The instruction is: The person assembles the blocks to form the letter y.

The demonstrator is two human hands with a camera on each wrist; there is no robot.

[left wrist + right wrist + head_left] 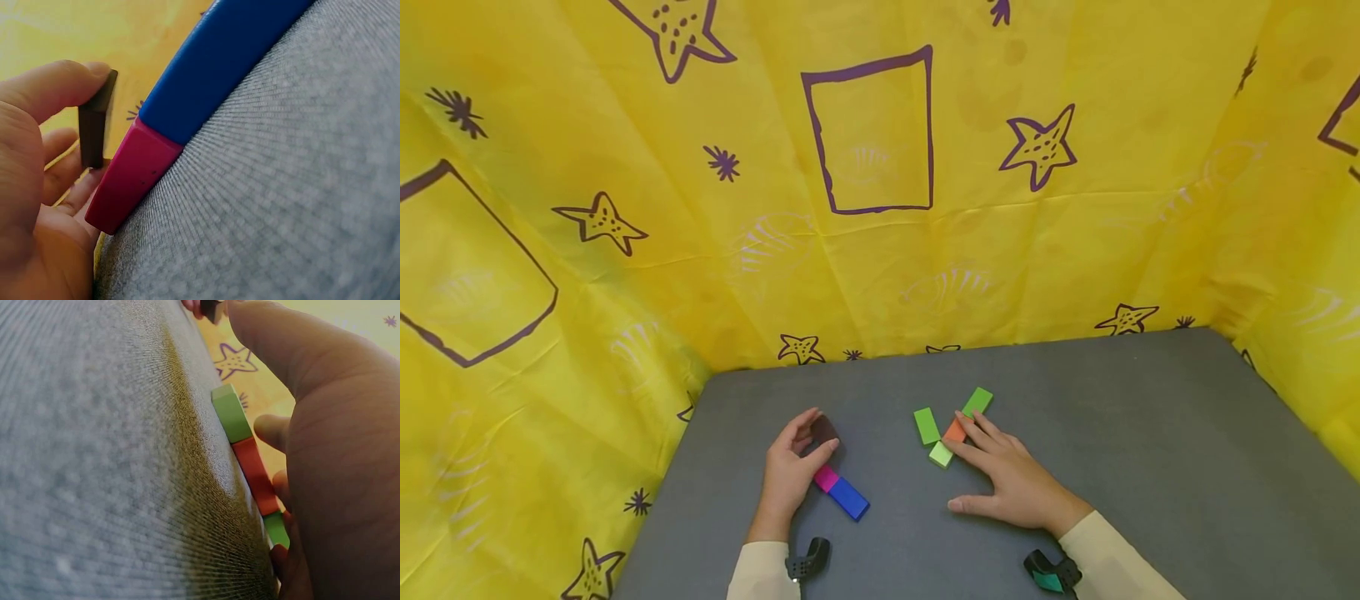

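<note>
Dark brown block [824,428]: it is in the left hand [788,473], at the hand's one o'clock in the head view, pinched between thumb and fingers. Whether its lower edge meets the bench [1112,433] I cannot tell. I would expect it to be light, stiff and hard to damage, but the smooth faces may slip under a fingertip set near a corner. Best hold: the two broad faces, thumb opposite fingers, close to the middle so it does not swivel.

At its six o'clock lies the pink block [826,478], end to end with the blue block [849,498] at the pink one's four o'clock.

The right hand [1018,490] has its fingers spread, tips at the orange block [953,431], thumb well away. Orange touches a green block [978,401] toward one o'clock and a pale green block [941,455] toward seven; another green block [927,426] lies at nine.
</note>
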